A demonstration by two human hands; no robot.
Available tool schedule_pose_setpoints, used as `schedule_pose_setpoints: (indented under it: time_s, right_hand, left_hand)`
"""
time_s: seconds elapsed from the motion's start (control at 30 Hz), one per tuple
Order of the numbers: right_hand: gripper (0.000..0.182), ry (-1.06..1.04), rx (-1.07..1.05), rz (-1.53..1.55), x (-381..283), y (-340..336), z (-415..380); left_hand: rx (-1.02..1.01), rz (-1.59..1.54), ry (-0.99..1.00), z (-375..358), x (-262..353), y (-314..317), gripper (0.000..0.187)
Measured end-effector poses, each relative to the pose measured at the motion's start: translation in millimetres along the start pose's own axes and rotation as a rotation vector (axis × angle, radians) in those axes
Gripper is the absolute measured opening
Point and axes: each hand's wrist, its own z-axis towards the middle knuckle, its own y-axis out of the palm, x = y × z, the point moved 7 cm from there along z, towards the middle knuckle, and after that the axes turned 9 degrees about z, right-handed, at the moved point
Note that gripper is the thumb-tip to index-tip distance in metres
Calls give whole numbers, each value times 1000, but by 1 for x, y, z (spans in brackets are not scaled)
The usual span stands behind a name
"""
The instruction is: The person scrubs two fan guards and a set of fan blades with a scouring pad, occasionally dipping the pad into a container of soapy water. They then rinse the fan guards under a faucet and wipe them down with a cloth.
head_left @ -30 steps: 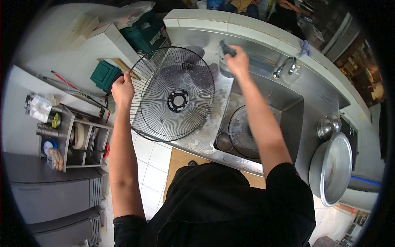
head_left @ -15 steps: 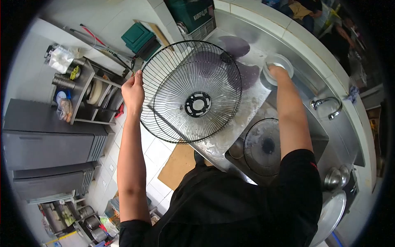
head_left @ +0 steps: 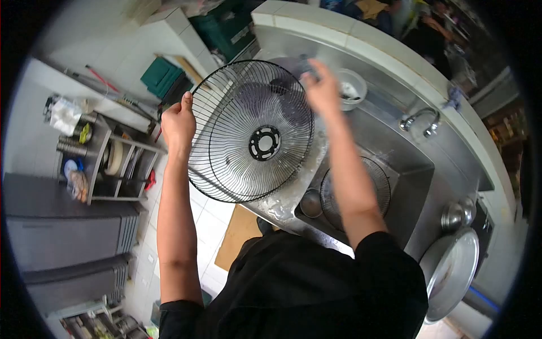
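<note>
A round black wire fan grille (head_left: pixel 265 143) is held up over the steel counter, tilted. My left hand (head_left: pixel 179 121) grips its left rim, fingers wrapped round the wire. My right hand (head_left: pixel 323 87) is beside the grille's upper right rim, blurred by motion; something small and dark shows at its fingertips, too smeared to name. Purple fan blades (head_left: pixel 282 96) lie behind the grille, seen partly through its wires. Just right of my right hand stands a white tub (head_left: pixel 353 89) with something in it.
A second wire grille (head_left: pixel 379 183) and a metal bowl (head_left: pixel 311 203) are in the sink (head_left: pixel 415 186). A faucet (head_left: pixel 420 121) rises at the right. Metal pots (head_left: pixel 454 214) and a large basin (head_left: pixel 454 277) stand at the lower right. A shelf (head_left: pixel 121 164) is at the left.
My right hand has come out of the white tub and moved left to the grille's rim. The camera view has shifted; my left hand still holds the grille.
</note>
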Motion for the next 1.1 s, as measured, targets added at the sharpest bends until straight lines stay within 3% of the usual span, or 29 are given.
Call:
schedule_pose_setpoints:
  time_s: [0.03,0.07,0.13,0.17,0.23,0.3,0.33,0.4,0.47,0.53,0.6,0.63,0.7,0.77,0.83,0.97,1.03,1.1]
  right_hand:
    - [42,46,54,80,-33,18,-29]
    - [37,-266,202,88,-37,41,-51]
    - [33,-383,228,-46,-72,61,-96]
    - [41,-460,185,-82,-85,68,-108]
    - [53,-423,132,64,-91,61,-99]
    - [63,-522,175,5,-79,52,-86]
    - [62,-517,194,-39,-73,43,-73]
    - [57,-298,195,-13,-55,23,-38]
    - [55,-192,2,58,-60,2,-5]
    - [54,-106,-97,83,-74,-23,11]
    - [54,6,-339,129,-80,-29,13]
    - [54,-2,-336,121,-79,-36,14]
    - [56,-150,-396,432,-94,-43,4]
    - [60,-162,-431,282,-100,-45,-10]
    - [58,-433,-371,-130,-115,-43,-21]
    - [72,-646,-305,-234,-149,-23,-32]
    - [73,-728,-429,-320,-192,13,-59]
    - [71,-870,-350,-379,-203,30,-79]
  left_hand:
    - [16,-4,19,0,8,-2,68]
    - [42,46,43,-10,27,-3,64]
    - [21,47,71,-25,51,2,59]
    - [7,53,73,-27,56,1,59]
    - [-21,70,89,-27,49,0,58]
    - [50,-15,180,-33,46,-8,56]
    - [34,22,197,-38,50,-11,55]
    - [41,-36,225,-48,52,-16,56]
    - [67,-116,268,-54,51,-17,65]
    - [49,-121,264,-54,49,-18,65]
    - [30,-126,260,-51,46,-18,65]
    - [14,-149,268,-49,45,-16,65]
    - [-6,-180,277,-47,43,-14,65]
    - [-8,-153,319,-48,49,-14,64]
    - [-19,-175,326,-52,52,-16,66]
    - [-88,-211,381,-61,68,-20,70]
    - [-93,-211,411,-63,78,-20,75]
    - [-92,-205,439,-66,82,-18,79]
